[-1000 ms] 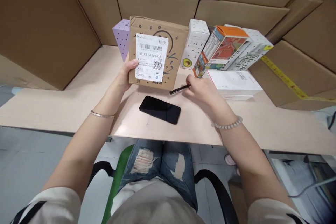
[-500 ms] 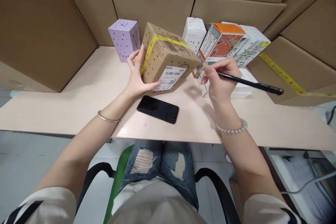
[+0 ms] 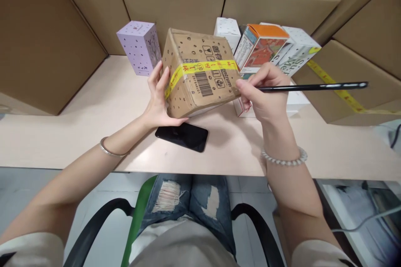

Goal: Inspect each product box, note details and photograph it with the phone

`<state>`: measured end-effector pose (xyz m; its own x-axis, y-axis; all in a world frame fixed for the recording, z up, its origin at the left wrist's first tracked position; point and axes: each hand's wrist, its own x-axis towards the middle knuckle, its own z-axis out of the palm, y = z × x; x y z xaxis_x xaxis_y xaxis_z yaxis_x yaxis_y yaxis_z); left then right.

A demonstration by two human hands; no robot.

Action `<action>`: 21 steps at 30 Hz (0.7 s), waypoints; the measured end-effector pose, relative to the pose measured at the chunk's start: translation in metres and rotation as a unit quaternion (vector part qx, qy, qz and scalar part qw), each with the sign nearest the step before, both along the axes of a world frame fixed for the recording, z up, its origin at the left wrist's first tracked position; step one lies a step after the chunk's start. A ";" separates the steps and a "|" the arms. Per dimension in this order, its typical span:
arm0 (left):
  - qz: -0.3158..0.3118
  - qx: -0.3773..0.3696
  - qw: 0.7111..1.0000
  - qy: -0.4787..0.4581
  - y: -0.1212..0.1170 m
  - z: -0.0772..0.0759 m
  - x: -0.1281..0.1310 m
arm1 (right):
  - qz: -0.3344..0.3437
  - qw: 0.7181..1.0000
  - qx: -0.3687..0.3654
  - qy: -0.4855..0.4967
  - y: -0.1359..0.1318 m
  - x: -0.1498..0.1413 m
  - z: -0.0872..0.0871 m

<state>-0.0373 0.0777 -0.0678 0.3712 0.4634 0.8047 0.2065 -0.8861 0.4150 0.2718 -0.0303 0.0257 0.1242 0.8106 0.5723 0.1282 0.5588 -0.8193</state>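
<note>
A brown cardboard box [image 3: 200, 52] with yellow tape, a barcode and printed symbols is tilted above the desk. My left hand [image 3: 161, 100] grips its left side, fingers on the far edge and thumb along the bottom edge. My right hand [image 3: 266, 91] is closed around a long black pen [image 3: 319, 87] that points out to the right. Its fingertips touch the box's right edge. Below the box lies a black phone [image 3: 184, 137], its upper edge partly covered by my left thumb.
A purple dotted box [image 3: 138, 48] stands at the back left. Behind my right hand are a white dotted box [image 3: 227, 31], an orange-topped box [image 3: 266, 44] and a flat white box [image 3: 299, 102]. Large cartons [image 3: 172, 12] wall in the desk [image 3: 78, 133] at the back and sides.
The cardboard box has turned, so its taped barcode side shows instead of the white shipping label. My right hand has risen to its right edge, and the pen has swung round to point right.
</note>
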 end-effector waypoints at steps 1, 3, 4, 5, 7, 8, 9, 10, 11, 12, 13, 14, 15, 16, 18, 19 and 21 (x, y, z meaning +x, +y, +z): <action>-0.003 0.004 1.000 -0.001 0.001 -0.001 -0.002 | -0.008 1.000 0.002 -0.002 0.000 0.001 -0.001; -0.010 0.012 1.000 0.008 0.002 -0.001 -0.005 | -0.019 1.000 0.005 -0.007 0.000 0.002 -0.003; -0.012 0.013 1.000 0.015 0.002 0.000 -0.006 | -0.021 1.000 0.004 -0.009 0.000 0.003 -0.004; -0.013 0.012 1.000 0.021 0.002 0.002 -0.006 | -0.023 1.000 0.002 -0.011 0.001 0.003 -0.005; -0.014 0.007 1.000 0.027 0.000 0.005 -0.006 | -0.022 1.000 0.000 -0.016 0.001 0.004 -0.006; -0.015 0.005 0.999 0.029 -0.001 0.006 -0.005 | -0.020 1.000 0.000 -0.022 0.002 0.005 -0.007; -0.017 0.006 0.999 0.029 -0.002 0.007 -0.004 | -0.019 0.999 0.002 -0.028 0.002 0.005 -0.007; -0.019 0.008 0.999 0.031 -0.003 0.008 -0.004 | -0.020 0.999 0.003 -0.035 0.002 0.005 -0.007; -0.021 0.012 0.999 0.032 -0.004 0.008 -0.003 | -0.022 0.999 0.005 -0.039 0.002 0.005 -0.007; -0.022 0.016 0.999 0.032 -0.005 0.008 -0.003 | -0.027 0.999 0.004 -0.042 0.001 0.004 -0.007; -0.020 0.016 0.999 0.032 -0.005 0.008 -0.002 | -0.035 0.998 0.002 -0.043 0.001 0.004 -0.007; -0.018 0.012 0.999 0.032 -0.006 0.008 -0.002 | -0.042 0.998 -0.003 -0.043 0.000 0.003 -0.006; -0.014 0.004 0.999 0.033 -0.006 0.008 -0.002 | -0.047 0.998 -0.008 -0.042 -0.001 0.002 -0.006; -0.010 -0.008 0.999 0.035 -0.006 0.009 -0.002 | -0.049 0.998 -0.013 -0.042 -0.002 0.002 -0.005; 0.000 -0.035 0.999 0.033 -0.006 0.011 -0.001 | -0.039 0.998 -0.022 -0.050 -0.003 0.001 -0.004; 0.005 -0.047 0.999 0.028 -0.006 0.011 -0.001 | -0.030 0.998 -0.025 -0.054 -0.003 0.002 -0.004; 0.015 -0.063 0.998 0.013 -0.005 0.012 -0.001 | -0.017 0.998 -0.027 -0.062 -0.003 0.004 -0.003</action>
<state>-0.0383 0.0722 -0.0556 0.3767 0.5711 0.7293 0.2442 -0.8207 0.5166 0.2756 -0.0330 0.0227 0.0836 0.8370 0.5407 0.2485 0.5079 -0.8248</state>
